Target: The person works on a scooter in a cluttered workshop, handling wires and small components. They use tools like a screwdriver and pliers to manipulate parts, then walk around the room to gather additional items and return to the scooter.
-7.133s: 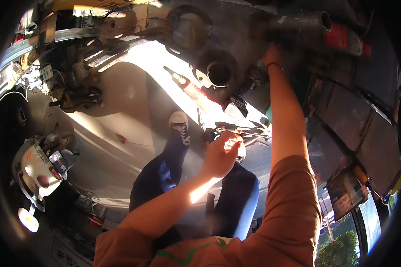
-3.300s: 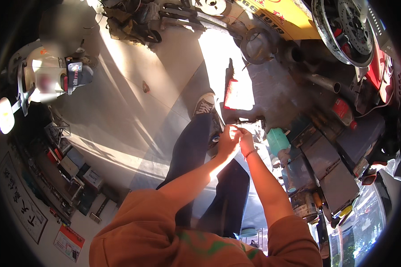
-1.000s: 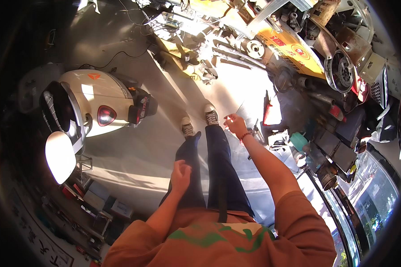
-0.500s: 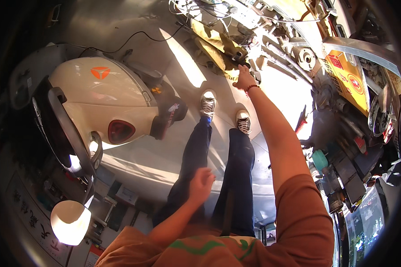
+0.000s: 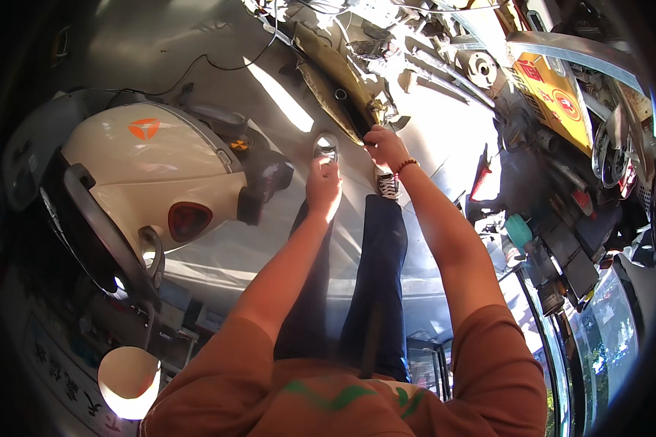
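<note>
A long yellow-brown bag lies open ahead of me, its dark inside showing between two raised edges. My right hand, with a beaded bracelet on the wrist, has its fingers closed on the near end of this bag. Left of it, my left hand is raised over my shoe with the fingers curled in. Whatever those fingers may hold is too small or hidden to make out. The left hand is apart from the bag.
A cream scooter stands at my left, near my legs. Metal parts and tubes are heaped ahead and to the right. Beyond them sits a yellow sign panel. A black cable crosses the floor.
My left hand has risen from near my thigh to beside the right hand. The right hand has drawn closer with the bag's near end, and the bag's mouth shows wider.
</note>
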The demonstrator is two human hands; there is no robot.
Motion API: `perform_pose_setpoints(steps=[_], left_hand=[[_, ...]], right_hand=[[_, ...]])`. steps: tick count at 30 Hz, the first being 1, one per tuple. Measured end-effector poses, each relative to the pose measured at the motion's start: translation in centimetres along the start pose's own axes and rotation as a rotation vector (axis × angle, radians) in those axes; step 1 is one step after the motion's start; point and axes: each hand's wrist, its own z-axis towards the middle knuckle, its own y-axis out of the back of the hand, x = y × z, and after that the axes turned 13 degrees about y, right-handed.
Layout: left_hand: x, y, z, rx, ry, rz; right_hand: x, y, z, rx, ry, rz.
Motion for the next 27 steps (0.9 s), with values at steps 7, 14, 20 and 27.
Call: perform_pose_setpoints(steps=[7, 14, 20, 27], left_hand=[[-8.9, -3.8, 7.7, -0.238, -0.097, 0.851], [-2.4, -3.1, 8.1, 0.068, -0.282, 0.861], [2.8, -3.3, 2.2, 0.260, -0.626, 0.757], [5.5, -9.9, -8.5, 0.439, -0.820, 0.674]], right_hand=[[6.0, -1.8, -5.8, -0.048, -0.025, 0.183], [7.5, -4.2, -14.3, -0.233, -0.229, 0.384], [9.6, -3.3, -24.0, -0.400, -0.315, 0.507], [9.3, -2.7, -34.5, -0.571, -0.493, 0.563]])
